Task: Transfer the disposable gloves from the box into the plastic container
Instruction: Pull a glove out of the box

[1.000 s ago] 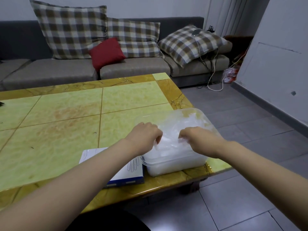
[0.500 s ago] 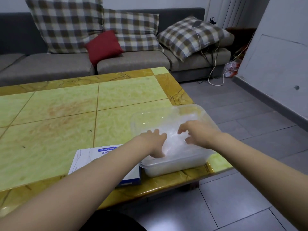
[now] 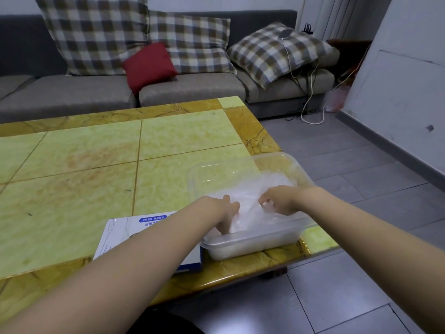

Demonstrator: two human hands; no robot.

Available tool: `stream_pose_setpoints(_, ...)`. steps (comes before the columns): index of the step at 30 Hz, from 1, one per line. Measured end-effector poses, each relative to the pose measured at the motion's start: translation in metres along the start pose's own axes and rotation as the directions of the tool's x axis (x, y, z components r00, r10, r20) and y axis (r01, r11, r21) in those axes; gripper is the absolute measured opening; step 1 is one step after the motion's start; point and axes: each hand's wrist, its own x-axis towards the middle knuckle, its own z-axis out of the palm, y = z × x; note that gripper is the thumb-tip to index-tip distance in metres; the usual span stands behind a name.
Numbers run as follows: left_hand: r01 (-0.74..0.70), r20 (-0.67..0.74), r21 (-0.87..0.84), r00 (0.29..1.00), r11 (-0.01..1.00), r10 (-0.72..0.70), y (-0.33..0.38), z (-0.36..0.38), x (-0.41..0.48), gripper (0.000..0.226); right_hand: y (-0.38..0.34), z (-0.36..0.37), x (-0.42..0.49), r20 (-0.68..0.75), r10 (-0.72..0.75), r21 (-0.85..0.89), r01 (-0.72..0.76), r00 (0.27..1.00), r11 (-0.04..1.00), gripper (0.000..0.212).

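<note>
- The counter (image 3: 96, 165) was seen to carry the plastic container (image 3: 216, 169) at its near right corner, with the long axis apparently running away from the person.
- The glove box (image 3: 125, 227) was laid flat just left of it.
- The disposable gloves (image 3: 250, 213) were heaped inside, directly under both hands.
- The left hand (image 3: 225, 210) was pushed fingers-down into the heap. The right hand (image 3: 279, 200) was set on top with bent fingers, and a pinch could not be told from a press.
</note>
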Motion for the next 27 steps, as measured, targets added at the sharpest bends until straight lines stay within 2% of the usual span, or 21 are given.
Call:
stream_pose_setpoints(2,-0.051,-0.049,-0.04,0.998,0.998,0.049,-0.006,-0.007,-0.005,0.063,-0.003,-0.01,-0.012,-0.055,0.017,0.031,-0.015,0.998,0.999,0.041)
stream_pose_setpoints(4,-0.133,-0.234,-0.108,0.966,0.985,0.105,-0.013,-0.018,-0.016,0.046,-0.009,-0.022,-0.025,-0.215,0.057,0.05,-0.047,0.975,0.998,0.036)
stream_pose_setpoints(6,-0.191,-0.488,-0.137,0.867,0.972,0.101,-0.02,-0.026,-0.033,0.031,-0.02,-0.032,-0.035,-0.442,0.099,0.022,-0.099,0.892,0.995,0.036)
stream_pose_setpoints(7,-0.202,-0.611,-0.143,0.788,0.969,0.074,-0.026,-0.028,-0.042,0.028,-0.029,-0.034,-0.039,-0.555,0.103,0.031,-0.104,0.826,0.994,0.036)
stream_pose_setpoints(9,-0.218,-0.784,-0.183,0.621,0.959,-0.008,-0.04,-0.024,-0.057,0.027,-0.05,-0.034,-0.045,-0.721,0.077,0.094,-0.012,0.688,0.995,0.034)
stream_pose_setpoints(10,-0.225,-0.819,-0.232,0.57,0.946,-0.065,-0.048,-0.018,-0.064,0.028,-0.063,-0.033,-0.047,-0.777,0.037,0.112,0.08,0.628,0.99,0.033)
stream_pose_setpoints(12,-0.211,-0.821,-0.353,0.537,0.912,-0.193,-0.065,0.002,-0.076,0.029,-0.094,-0.029,-0.052,-0.824,-0.062,0.111,0.268,0.564,0.957,0.032)
stream_pose_setpoints(14,-0.13,-0.772,-0.435,0.562,0.891,-0.295,-0.081,0.026,-0.086,0.03,-0.129,-0.022,-0.058,-0.815,-0.152,0.105,0.399,0.56,0.911,0.032)
stream_pose_setpoints(17,0.1,-0.562,-0.444,0.743,0.89,-0.364,-0.102,0.065,-0.096,0.031,-0.178,-0.006,-0.059,-0.748,-0.271,0.086,0.493,0.606,0.866,0.032)
stream_pose_setpoints(19,0.182,-0.395,-0.419,0.846,0.89,-0.359,-0.113,0.086,-0.099,0.037,-0.201,0.007,-0.051,-0.652,-0.294,0.096,0.461,0.699,0.882,0.032)
stream_pose_setpoints(22,0.118,-0.261,-0.506,0.924,0.855,-0.281,-0.129,0.106,-0.102,0.05,-0.222,0.022,-0.033,-0.479,-0.269,0.146,0.377,0.836,0.915,0.029)
stream_pose_setpoints(27,0.026,-0.224,-0.501,0.962,0.865,-0.158,-0.143,0.118,-0.105,0.077,-0.232,0.024,-0.017,-0.246,-0.336,0.265,0.397,0.909,0.879,0.029)
